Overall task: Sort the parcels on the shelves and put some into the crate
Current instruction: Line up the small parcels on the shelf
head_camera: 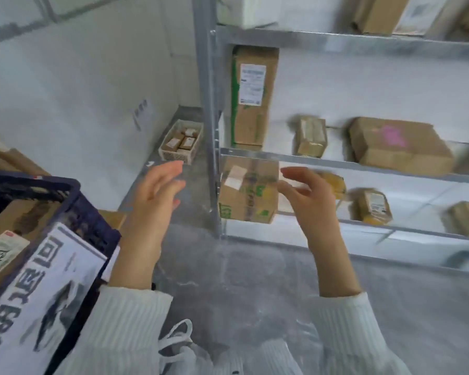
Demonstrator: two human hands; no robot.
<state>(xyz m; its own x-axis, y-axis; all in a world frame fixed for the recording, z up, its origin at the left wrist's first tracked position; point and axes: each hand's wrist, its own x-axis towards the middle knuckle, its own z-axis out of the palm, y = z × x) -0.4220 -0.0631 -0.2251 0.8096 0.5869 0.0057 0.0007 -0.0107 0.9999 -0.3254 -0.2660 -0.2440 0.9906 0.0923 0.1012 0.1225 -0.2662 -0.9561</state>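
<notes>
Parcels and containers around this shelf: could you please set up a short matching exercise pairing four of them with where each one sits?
Things:
1. tall upright box
2. box with the pink mark
3. white basket
4. dark crate

Places:
A. on the floor by the wall, left of the shelf post
B. near left, beside the left hand
C. left end of the middle shelf
D. right part of the middle shelf

Pairs: 1-C, 2-D, 3-A, 4-B

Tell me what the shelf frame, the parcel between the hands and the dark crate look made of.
Shelf frame: metal, likely galvanised steel, with a dull mottled grey sheen. Parcel: brown corrugated cardboard, matte, taped, with green print and a white label. Dark crate: probably moulded plastic, going by its navy lattice walls and thick rim.
</notes>
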